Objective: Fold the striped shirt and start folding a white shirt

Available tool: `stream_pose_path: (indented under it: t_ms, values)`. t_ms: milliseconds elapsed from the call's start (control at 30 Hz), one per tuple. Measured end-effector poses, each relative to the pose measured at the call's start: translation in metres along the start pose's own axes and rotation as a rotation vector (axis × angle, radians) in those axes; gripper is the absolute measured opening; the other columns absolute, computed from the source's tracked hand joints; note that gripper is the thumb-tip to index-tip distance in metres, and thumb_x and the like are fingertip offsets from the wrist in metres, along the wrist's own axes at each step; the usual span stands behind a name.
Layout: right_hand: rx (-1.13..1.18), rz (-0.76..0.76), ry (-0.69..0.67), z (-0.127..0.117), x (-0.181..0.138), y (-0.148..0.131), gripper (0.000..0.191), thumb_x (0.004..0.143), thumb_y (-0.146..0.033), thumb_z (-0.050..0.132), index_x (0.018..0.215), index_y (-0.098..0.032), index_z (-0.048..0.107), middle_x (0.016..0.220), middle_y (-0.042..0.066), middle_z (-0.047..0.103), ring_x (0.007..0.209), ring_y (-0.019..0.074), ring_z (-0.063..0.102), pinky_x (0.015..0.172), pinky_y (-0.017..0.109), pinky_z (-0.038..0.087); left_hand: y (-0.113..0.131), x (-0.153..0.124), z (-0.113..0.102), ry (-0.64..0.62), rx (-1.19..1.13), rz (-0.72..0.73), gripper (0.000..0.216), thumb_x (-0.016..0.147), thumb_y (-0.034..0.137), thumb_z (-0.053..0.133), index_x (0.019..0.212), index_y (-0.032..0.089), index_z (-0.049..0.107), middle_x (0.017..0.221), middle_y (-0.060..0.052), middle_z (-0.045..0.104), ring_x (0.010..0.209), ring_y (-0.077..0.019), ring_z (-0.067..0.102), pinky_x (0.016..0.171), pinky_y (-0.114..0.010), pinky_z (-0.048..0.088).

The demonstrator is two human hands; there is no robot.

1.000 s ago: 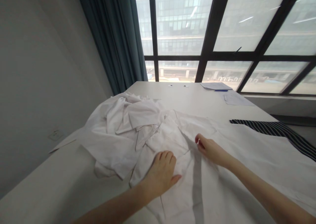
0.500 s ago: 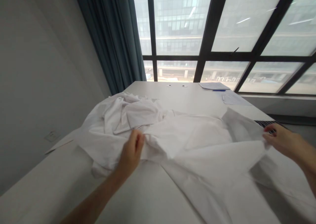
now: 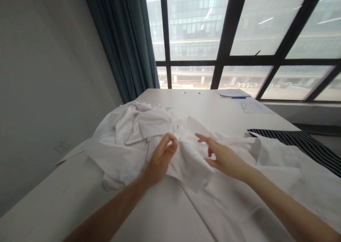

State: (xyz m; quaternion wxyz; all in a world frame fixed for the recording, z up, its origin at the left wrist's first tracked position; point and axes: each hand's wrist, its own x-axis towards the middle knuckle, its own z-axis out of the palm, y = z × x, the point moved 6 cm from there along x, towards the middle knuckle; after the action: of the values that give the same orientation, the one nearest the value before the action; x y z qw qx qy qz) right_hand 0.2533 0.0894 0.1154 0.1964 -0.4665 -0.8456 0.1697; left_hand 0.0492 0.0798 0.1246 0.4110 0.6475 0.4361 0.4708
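Both forearms reach forward over the table [image 3: 213,108]. The left hand [image 3: 161,158] pinches a fold of the white cloth [image 3: 128,139], which lies crumpled mid-table, while the right hand [image 3: 223,158] hangs just beside it, fingers spread. Beyond lie a striped cloth [image 3: 301,140], then papers [image 3: 231,92].

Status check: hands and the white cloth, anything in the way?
Left hand pinching a fold of the white cloth. Right hand open, fingers spread, just above it. Striped cloth at the far right, apart from both hands.
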Motion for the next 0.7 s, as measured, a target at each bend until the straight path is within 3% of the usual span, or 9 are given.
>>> stream_pose_path:
  t_ms: [67, 133, 267, 333, 400, 467, 533, 633, 700]
  values:
    - [0.088, 0.012, -0.09, -0.004, 0.02, -0.003, 0.02, 0.087, -0.025, 0.046, 0.1, -0.02, 0.061, 0.073, 0.002, 0.064, 0.063, 0.0158, 0.06, 0.064, 0.029, 0.048, -0.002, 0.003, 0.025, -0.138, -0.032, 0.031, 0.04, 0.093, 0.059, 0.035, 0.085, 0.022, 0.045, 0.069, 0.001, 0.054, 0.06, -0.0134, 0.051, 0.056, -0.023, 0.043]
    - [0.263, 0.105, -0.06, -0.024, 0.034, 0.016, 0.022, 0.091, -0.028, 0.04, 0.093, -0.018, 0.059, 0.06, -0.001, 0.058, 0.055, 0.0139, 0.058, 0.058, 0.027, 0.046, -0.013, 0.01, 0.028, -0.147, -0.031, 0.064, 0.034, 0.096, 0.053, 0.033, 0.091, 0.022, 0.045, 0.088, -0.005, 0.063, 0.08, -0.0171, 0.06, 0.072, -0.028, 0.049]
    - [0.578, 0.264, -0.216, -0.038, 0.036, 0.045, 0.05, 0.09, -0.047, 0.049, 0.132, -0.022, 0.04, 0.086, 0.003, 0.066, 0.058, 0.0127, 0.062, 0.054, 0.026, 0.05, -0.055, 0.028, 0.002, 0.016, 0.337, 0.099, 0.014, 0.094, 0.03, 0.043, 0.104, 0.021, 0.044, 0.115, -0.01, 0.06, 0.109, -0.0205, 0.057, 0.095, -0.038, 0.044]
    - [0.548, 0.259, -0.443, -0.015, 0.023, 0.034, 0.065, 0.085, -0.05, 0.057, 0.14, -0.026, 0.032, 0.092, 0.002, 0.065, 0.059, 0.0119, 0.063, 0.053, 0.024, 0.051, -0.074, 0.031, -0.002, 0.025, 0.681, 0.135, 0.025, 0.089, 0.028, 0.053, 0.112, 0.018, 0.046, 0.118, -0.011, 0.057, 0.114, -0.0236, 0.053, 0.1, -0.043, 0.04]
    - [0.414, 0.205, -0.622, 0.018, 0.007, 0.015, 0.063, 0.078, -0.044, 0.067, 0.133, -0.025, 0.043, 0.085, -0.001, 0.064, 0.054, 0.01, 0.06, 0.049, 0.021, 0.047, -0.084, 0.03, 0.0, 0.012, 0.972, 0.17, 0.041, 0.085, 0.031, 0.062, 0.119, 0.015, 0.045, 0.119, -0.013, 0.055, 0.116, -0.0269, 0.05, 0.1, -0.045, 0.039]
    - [0.272, 0.138, -0.681, 0.049, -0.005, -0.002, 0.034, 0.075, -0.033, 0.07, 0.104, -0.02, 0.06, 0.068, -0.005, 0.059, 0.049, 0.0083, 0.056, 0.046, 0.018, 0.041, -0.085, 0.028, 0.005, 0.013, 1.154, 0.181, 0.049, 0.081, 0.035, 0.068, 0.12, 0.013, 0.046, 0.118, -0.014, 0.054, 0.114, -0.0282, 0.05, 0.097, -0.044, 0.042]
    - [0.267, 0.133, -0.702, 0.066, -0.011, -0.007, 0.015, 0.079, -0.03, 0.065, 0.076, -0.018, 0.056, 0.057, -0.006, 0.052, 0.046, 0.0084, 0.056, 0.043, 0.017, 0.038, -0.081, 0.028, 0.009, 0.009, 1.251, 0.17, 0.045, 0.08, 0.034, 0.069, 0.115, 0.013, 0.049, 0.112, -0.013, 0.056, 0.109, -0.0273, 0.052, 0.094, -0.042, 0.043]
    - [0.532, 0.229, -0.527, 0.044, -0.004, 0.019, 0.029, 0.08, -0.042, 0.063, 0.069, -0.019, 0.05, 0.057, -0.005, 0.05, 0.049, 0.012, 0.058, 0.043, 0.021, 0.043, -0.078, 0.031, 0.011, -0.058, 1.251, 0.133, 0.025, 0.084, 0.022, 0.062, 0.106, 0.014, 0.053, 0.106, -0.012, 0.059, 0.105, -0.0252, 0.054, 0.091, -0.038, 0.044]
    - [0.768, 0.357, 0.025, -0.013, 0.007, 0.067, 0.034, 0.074, -0.049, 0.068, 0.069, -0.021, 0.05, 0.061, -0.002, 0.053, 0.053, 0.0145, 0.058, 0.049, 0.027, 0.051, -0.082, 0.035, 0.007, -0.105, 1.125, 0.064, 0.016, 0.088, 0.017, 0.053, 0.104, 0.015, 0.054, 0.101, -0.01, 0.062, 0.099, -0.0236, 0.057, 0.086, -0.035, 0.044]
